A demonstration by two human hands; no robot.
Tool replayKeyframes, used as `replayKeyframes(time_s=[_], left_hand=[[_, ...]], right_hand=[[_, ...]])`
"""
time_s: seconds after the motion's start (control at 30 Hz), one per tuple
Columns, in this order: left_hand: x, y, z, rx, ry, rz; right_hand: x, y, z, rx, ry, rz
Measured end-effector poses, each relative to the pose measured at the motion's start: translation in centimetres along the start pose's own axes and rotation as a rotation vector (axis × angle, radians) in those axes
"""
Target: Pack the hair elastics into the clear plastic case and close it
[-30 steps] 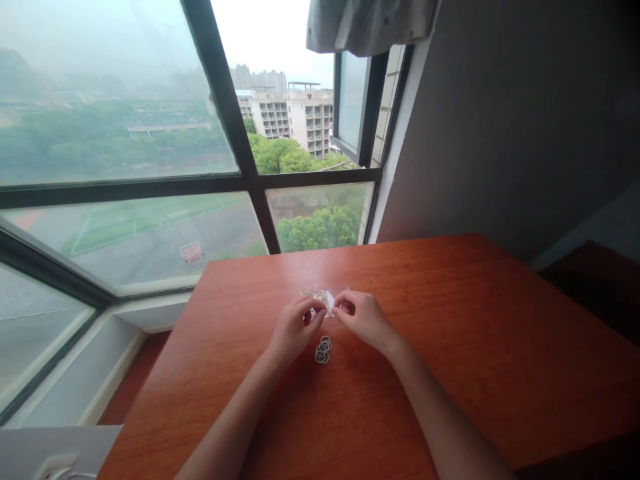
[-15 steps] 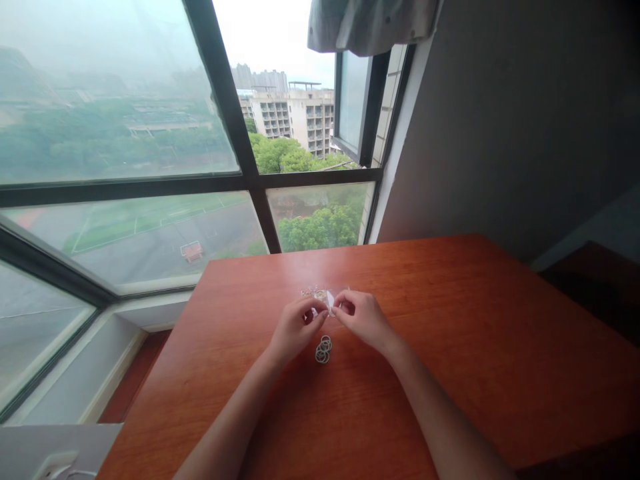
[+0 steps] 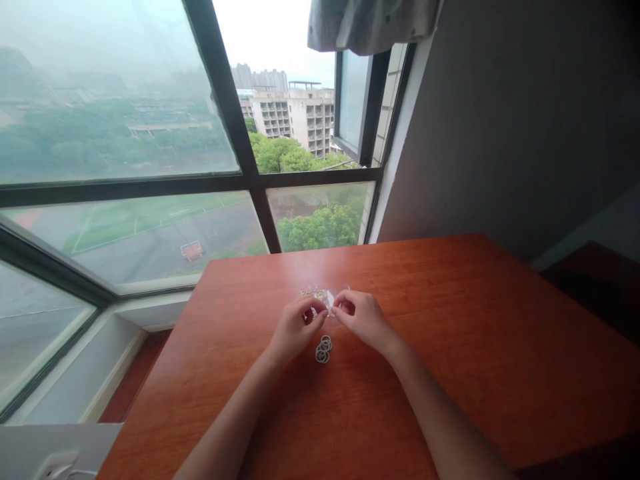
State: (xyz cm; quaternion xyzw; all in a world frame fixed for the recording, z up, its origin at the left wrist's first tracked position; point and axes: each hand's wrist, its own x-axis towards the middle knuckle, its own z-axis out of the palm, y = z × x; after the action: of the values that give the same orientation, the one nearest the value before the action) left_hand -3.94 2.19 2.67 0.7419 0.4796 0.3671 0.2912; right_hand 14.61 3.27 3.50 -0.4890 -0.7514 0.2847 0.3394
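My left hand (image 3: pixel 300 322) and my right hand (image 3: pixel 363 317) meet over the middle of the table, thumbs and forefingers closed in pinches. Between the fingertips is a small clear plastic bag (image 3: pixel 331 298) with a whitish part standing up; the fingers cover much of it. Just behind my left fingers lie small shiny bits (image 3: pixel 310 292), too small to name, and a yellowish round piece (image 3: pixel 321 293). Closer to me, below the fingertips, several pale grey-green rings (image 3: pixel 323 349) overlap in a little pile on the wood.
The reddish-brown wooden table (image 3: pixel 480 320) spreads out on both sides of my arms. Beyond its far edge stands a dark-framed window (image 3: pixel 257 180) with one pane swung open. A grey wall (image 3: pixel 480 133) rises at the right, and a white socket (image 3: pixel 57 465) is at lower left.
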Motion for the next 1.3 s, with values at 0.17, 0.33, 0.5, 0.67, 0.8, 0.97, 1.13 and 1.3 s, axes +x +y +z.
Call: replayKeyframes(time_s=[0.17, 0.33, 0.5, 0.67, 0.8, 0.97, 1.13, 1.3], left_hand=[[0.0, 0.0, 0.0, -0.009, 0.018, -0.007], [-0.1, 0.2, 0.0, -0.024, -0.007, 0.01], [0.0, 0.0, 0.1, 0.005, 0.007, 0.006], [0.1, -0.6, 0.0, 0.039, 0.075, -0.01], [0.6, -1.3, -0.4, 0.079, 0.18, -0.02], [1.4, -2.1, -0.5, 0.133, 0.242, -0.03], [1.8, -2.5, -0.2, 0.211, 0.24, -0.011], [1.6, -2.5, -0.5, 0.218, 0.213, 0.0]], right_hand=[[0.0, 0.1, 0.1, 0.006, 0.008, -0.006], [0.0, 0.0, 0.1, -0.003, 0.013, -0.015], [0.0, -0.1, 0.1, 0.015, 0.006, -0.014], [0.0, 0.2, 0.1, -0.015, -0.001, 0.008], [0.1, 0.4, 0.1, -0.053, -0.029, 0.023], [0.0, 0.4, 0.2, -0.091, -0.071, 0.027], [-0.1, 0.6, 0.5, -0.099, -0.095, 0.04], [-0.1, 0.7, 0.3, -0.1, -0.105, 0.045]])
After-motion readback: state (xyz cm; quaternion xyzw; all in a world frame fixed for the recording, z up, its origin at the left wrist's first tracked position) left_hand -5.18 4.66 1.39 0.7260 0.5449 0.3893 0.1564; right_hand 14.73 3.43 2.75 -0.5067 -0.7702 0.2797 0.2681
